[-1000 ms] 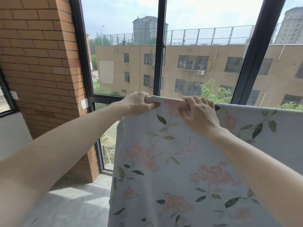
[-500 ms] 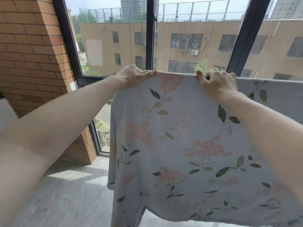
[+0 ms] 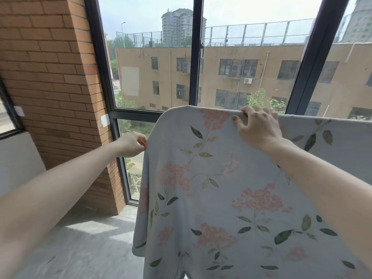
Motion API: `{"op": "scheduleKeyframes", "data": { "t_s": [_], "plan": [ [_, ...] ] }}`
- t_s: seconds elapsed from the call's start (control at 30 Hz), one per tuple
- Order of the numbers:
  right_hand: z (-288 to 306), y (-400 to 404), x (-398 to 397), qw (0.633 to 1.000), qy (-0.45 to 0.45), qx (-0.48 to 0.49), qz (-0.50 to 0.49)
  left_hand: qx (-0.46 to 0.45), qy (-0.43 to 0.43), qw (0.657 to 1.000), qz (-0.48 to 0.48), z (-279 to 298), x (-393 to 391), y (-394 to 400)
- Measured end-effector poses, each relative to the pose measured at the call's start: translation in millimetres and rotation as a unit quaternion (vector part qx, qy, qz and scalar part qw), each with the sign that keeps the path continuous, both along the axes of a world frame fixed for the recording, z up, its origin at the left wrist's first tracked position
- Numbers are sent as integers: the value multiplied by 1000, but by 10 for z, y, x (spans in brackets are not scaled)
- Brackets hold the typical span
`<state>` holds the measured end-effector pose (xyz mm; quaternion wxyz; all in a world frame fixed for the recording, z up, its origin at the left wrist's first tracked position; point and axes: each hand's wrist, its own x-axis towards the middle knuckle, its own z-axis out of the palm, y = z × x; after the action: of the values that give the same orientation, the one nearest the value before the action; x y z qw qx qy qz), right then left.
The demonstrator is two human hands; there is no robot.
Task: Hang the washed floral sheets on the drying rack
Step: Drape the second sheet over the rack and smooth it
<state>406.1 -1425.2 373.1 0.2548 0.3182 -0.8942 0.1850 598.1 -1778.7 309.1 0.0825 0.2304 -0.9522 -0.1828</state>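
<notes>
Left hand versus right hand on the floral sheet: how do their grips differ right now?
The left hand sits lower, pinching the floral sheet's hanging side edge; the right hand is up at the top fold. The left hand uses only its fingertips, while the right hand's fingers curl over the fold. The left arm reaches across bare floor, the right arm across the fabric. Both hold the same sheet.
</notes>
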Motion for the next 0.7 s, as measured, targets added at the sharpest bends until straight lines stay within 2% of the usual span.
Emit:
{"op": "scheduleKeyframes", "data": {
  "t_s": [0.13,0.27,0.43,0.57,0.63,0.7],
  "plan": [
    [-16,-351,173,996,12,-15,82,-71,-1,997,36,-80,-8,-36],
    [64,-434,158,998,-9,17,61,-162,22,984,63,9,13,-107],
    [70,-423,71,998,5,45,40,-143,101,978,112,250,-134,-171],
    [60,-482,58,999,12,40,33,-77,114,983,124,320,-386,-115],
    [57,-488,67,999,14,35,32,44,133,983,117,301,-503,-54],
    [63,-489,57,999,18,32,29,138,78,983,91,238,-611,-9]
  ]
}}
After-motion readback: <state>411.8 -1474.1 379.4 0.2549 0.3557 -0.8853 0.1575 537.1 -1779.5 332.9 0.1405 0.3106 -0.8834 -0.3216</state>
